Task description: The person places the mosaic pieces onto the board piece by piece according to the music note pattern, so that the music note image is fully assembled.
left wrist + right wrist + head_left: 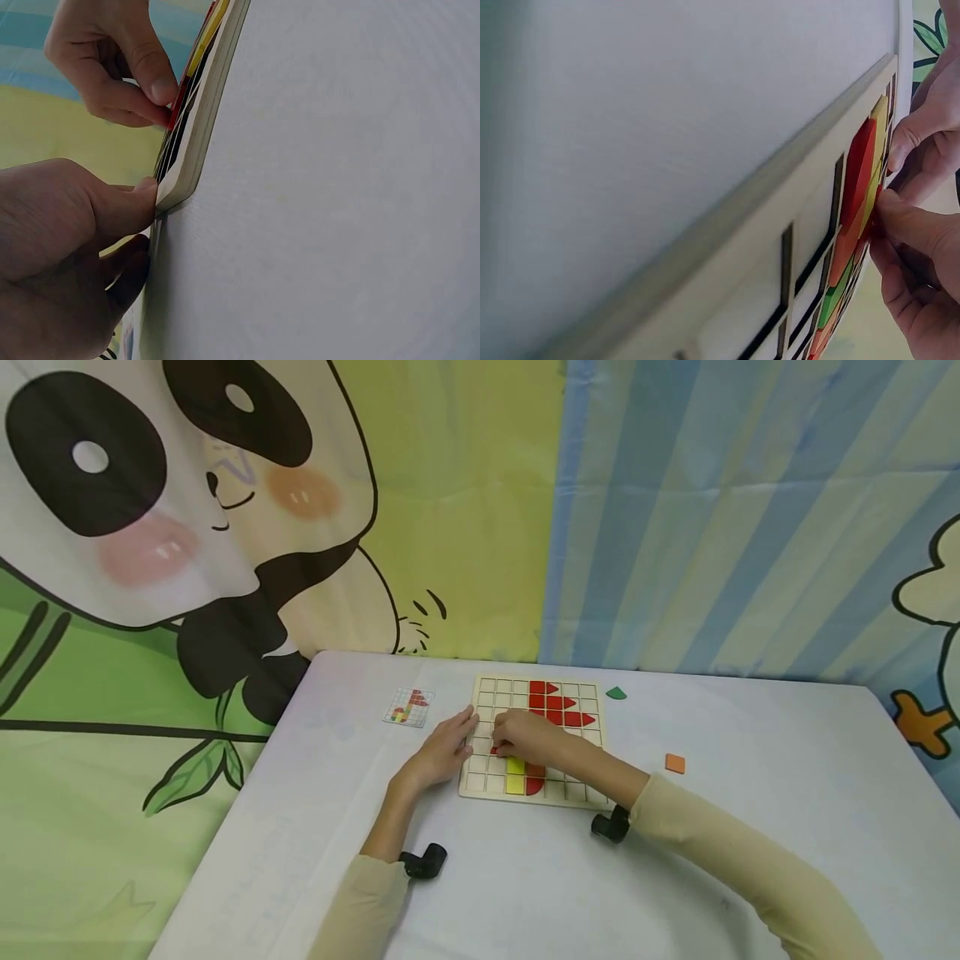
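My right hand (528, 735) reaches over the wooden grid board (487, 700) and pinches a small red piece (494, 751) between thumb and fingers. In the left wrist view that red piece (177, 106) touches or nearly touches the board's surface. Just below the hand lie yellow pieces (515, 776) and a red rounded piece (535, 782). Red bars with pointed ends (556, 702) fill cells at the upper right of the board. My left hand (441, 750) rests against the board's left edge, its thumb on the rim. The right hand hides the middle cells in the head view.
A pattern card (409, 707) with a coloured grid picture lies left of the board. Right of the board are a green piece (616, 692) and an orange square (675, 763). The white table (780, 760) meets a printed curtain (465, 527) at the back.
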`<action>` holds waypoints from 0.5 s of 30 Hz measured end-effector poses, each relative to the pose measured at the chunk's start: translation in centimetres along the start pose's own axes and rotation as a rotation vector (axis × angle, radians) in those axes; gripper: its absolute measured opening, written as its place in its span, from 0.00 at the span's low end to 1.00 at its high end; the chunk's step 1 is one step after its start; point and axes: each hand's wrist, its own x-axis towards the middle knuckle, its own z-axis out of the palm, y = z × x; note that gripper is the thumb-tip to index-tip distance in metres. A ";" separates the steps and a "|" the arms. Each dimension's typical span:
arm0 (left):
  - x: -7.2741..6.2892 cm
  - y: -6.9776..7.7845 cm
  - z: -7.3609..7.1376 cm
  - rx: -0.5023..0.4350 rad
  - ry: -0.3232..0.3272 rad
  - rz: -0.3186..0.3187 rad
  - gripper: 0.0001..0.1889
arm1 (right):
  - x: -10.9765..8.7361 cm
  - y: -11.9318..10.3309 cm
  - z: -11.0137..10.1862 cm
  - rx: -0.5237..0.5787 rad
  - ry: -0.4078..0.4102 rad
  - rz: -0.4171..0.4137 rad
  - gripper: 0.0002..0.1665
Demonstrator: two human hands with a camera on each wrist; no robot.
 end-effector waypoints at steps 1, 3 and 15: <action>0.0 0.0 0.0 0.000 -0.003 -0.006 0.31 | -0.3 -0.1 0.0 0.001 0.005 0.004 0.05; 0.0 0.1 0.1 -0.005 0.001 -0.010 0.31 | -1.0 -0.2 0.0 0.016 0.009 0.024 0.09; 0.0 0.1 0.1 -0.012 -0.001 -0.020 0.31 | -8.8 -0.8 0.0 0.039 0.087 -0.016 0.14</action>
